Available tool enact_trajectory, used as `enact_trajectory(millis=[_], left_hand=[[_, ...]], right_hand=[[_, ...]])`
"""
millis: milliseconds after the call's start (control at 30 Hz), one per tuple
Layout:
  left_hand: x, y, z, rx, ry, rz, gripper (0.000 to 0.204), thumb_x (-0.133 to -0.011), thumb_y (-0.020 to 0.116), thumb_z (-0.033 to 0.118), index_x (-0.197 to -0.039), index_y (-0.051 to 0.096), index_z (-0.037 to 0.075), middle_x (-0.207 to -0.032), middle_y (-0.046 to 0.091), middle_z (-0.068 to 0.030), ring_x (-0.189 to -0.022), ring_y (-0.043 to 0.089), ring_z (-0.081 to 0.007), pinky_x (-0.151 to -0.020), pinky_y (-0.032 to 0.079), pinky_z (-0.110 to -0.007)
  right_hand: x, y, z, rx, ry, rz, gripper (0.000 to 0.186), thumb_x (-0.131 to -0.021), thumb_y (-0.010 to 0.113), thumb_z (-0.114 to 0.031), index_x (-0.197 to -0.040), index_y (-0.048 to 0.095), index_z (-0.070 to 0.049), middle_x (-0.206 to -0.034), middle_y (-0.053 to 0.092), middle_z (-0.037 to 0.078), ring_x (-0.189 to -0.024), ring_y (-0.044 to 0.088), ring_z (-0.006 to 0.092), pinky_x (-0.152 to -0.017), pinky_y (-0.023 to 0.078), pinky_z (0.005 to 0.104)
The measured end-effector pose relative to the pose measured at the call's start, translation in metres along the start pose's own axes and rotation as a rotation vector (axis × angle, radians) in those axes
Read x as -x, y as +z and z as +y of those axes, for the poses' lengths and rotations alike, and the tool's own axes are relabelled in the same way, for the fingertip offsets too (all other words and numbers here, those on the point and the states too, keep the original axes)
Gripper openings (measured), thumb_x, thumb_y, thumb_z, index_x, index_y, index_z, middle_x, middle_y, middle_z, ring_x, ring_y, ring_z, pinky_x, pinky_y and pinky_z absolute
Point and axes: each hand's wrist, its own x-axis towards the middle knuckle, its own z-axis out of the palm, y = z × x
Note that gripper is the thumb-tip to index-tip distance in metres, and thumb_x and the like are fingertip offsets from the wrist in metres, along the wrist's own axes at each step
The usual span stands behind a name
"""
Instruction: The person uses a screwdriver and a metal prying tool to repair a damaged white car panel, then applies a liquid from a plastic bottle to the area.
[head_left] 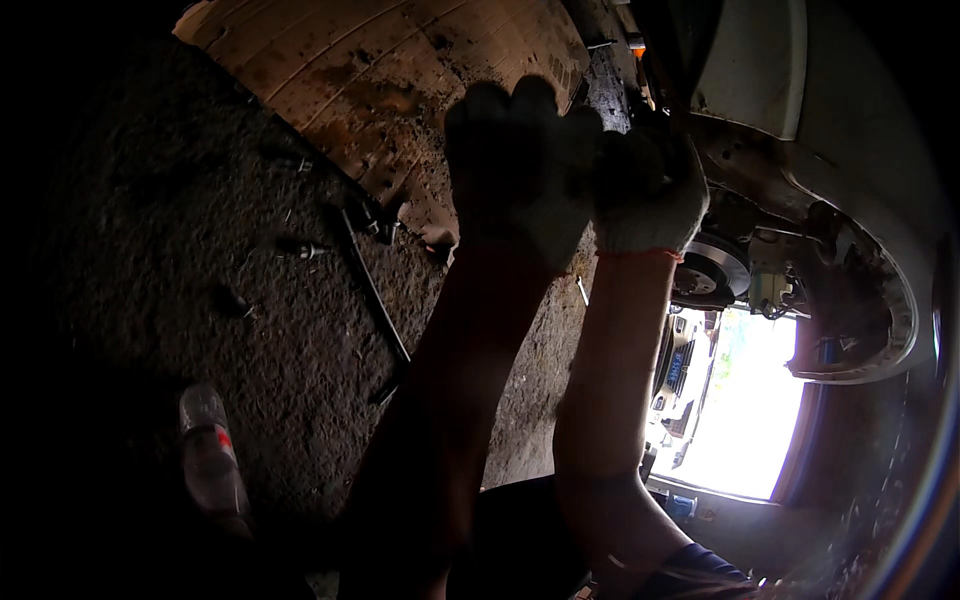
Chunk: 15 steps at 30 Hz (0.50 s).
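Side by side in front of me are my left hand [520, 180] and my right hand [650, 195], both in pale knitted gloves and deep in shadow. The fingers of each are curled closed, and whatever they grip is hidden. Behind my left hand lies a stained cardboard sheet [340, 85]. My right hand is beside the underside of a light-coloured car [745, 80], close to its brake disc [715, 265] and open wheel arch [900, 290].
A long dark metal bar [372, 280] lies on the rough ground [300, 370]. Small metal parts [305, 250] are scattered left of it. A clear plastic bottle [212, 455] is at lower left. Another car [680, 370] shows by a bright opening [750, 400].
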Motion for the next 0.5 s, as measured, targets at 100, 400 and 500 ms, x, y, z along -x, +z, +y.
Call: enact_trajectory(millis=[100, 400, 500], left_hand=[[0.017, 0.025, -0.004, 0.087, -0.153, -0.235, 0.014, -0.08, 0.071, 0.025, -0.087, 0.067, 0.014, -0.085, 0.066, -0.0163, -0.086, 0.069, -0.0313, -0.078, 0.054, -0.046], [0.071, 0.082, 0.016, 0.322, -0.428, -0.547, 0.027, -0.095, 0.051, 0.01, -0.12, 0.058, 0.004, -0.117, 0.065, -0.021, -0.112, 0.063, -0.0365, -0.096, 0.052, -0.041], [0.084, 0.089, 0.021, 0.75, -0.624, -0.48, 0.03, -0.092, 0.049, 0.004, -0.121, 0.058, 0.004, -0.118, 0.065, -0.0189, -0.112, 0.063, -0.0316, -0.098, 0.05, -0.037]], right_hand=[[-0.001, 0.0, -0.002, 0.245, -0.047, 0.051, 0.043, -0.101, 0.048, -0.034, -0.062, 0.038, -0.019, -0.049, 0.023, -0.005, -0.045, 0.029, 0.0129, -0.045, 0.027, 0.0288], [-0.029, -0.073, 0.011, 1.384, -0.557, 0.11, 0.024, -0.101, 0.054, -0.02, -0.105, 0.068, -0.001, -0.06, 0.049, 0.0, -0.042, 0.043, 0.0101, -0.042, 0.038, 0.0268], [-0.004, -0.055, -0.009, 1.477, -0.557, 0.31, 0.019, -0.097, 0.058, -0.017, -0.099, 0.069, -0.001, -0.066, 0.055, 0.004, -0.05, 0.05, 0.0111, -0.047, 0.041, 0.028]])
